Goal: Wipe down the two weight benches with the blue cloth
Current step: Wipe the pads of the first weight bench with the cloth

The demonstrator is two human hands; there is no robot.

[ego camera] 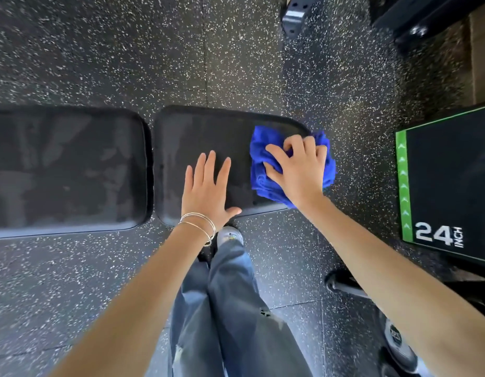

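Head view, looking straight down.

Support: two pads end to end above the grey-speckled black rubber floor [100,50], with a narrow gap between them. Left black vinyl bench pad [67,172]: patchy, streaked sheen across its top. Right black vinyl bench pad [203,137]: both hands are on it.

Task item: crumpled bright-blue microfibre cloth [263,151]. It lies at the right end of the right pad, covering that edge and hanging a little past it, from close to the far right corner down to the near edge.

Right hand [298,172]: on top of the cloth, fingers curled into the fabric and thumb along its left side. It is clamped on the cloth and holds it against the pad.

Left hand [208,189]: flat, fingers straight and slightly spread, holding nothing. The palm rests on the right pad at the middle of its near edge and the thumb lies along that edge. It is near the cloth, not touching it. Thin metal bangles [200,224] on that wrist.

Other: blue denim trouser legs [230,308] and a pale shoe toe [230,236] at the near edge of the right pad. Black box with a green arrow stripe and "24 INCH" lettering [448,180] stands on the floor to the right, apart from the pad. Dark metal frame part [293,17] lies beyond the far edge
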